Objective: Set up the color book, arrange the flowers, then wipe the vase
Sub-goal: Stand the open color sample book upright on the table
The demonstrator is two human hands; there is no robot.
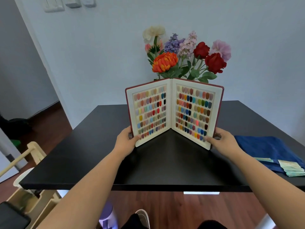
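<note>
A black table against a pale wall.
The table [82,156] stood against a light blue-white wall [99,55] bearing switch plates [53,4]; reddish wood flooring [189,210] lay beneath, and a pale wooden chair [35,151] stood at left.

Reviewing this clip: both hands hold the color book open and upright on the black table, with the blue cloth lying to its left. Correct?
Not quite. The head view shows the blue cloth to the right of the color book, not left. The rest holds: left hand and right hand hold it open, upright on the black table.

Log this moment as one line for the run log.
step: color book setup | color book: open, upright on table | left hand, right hand: gripping outer covers | flowers: behind book
</note>
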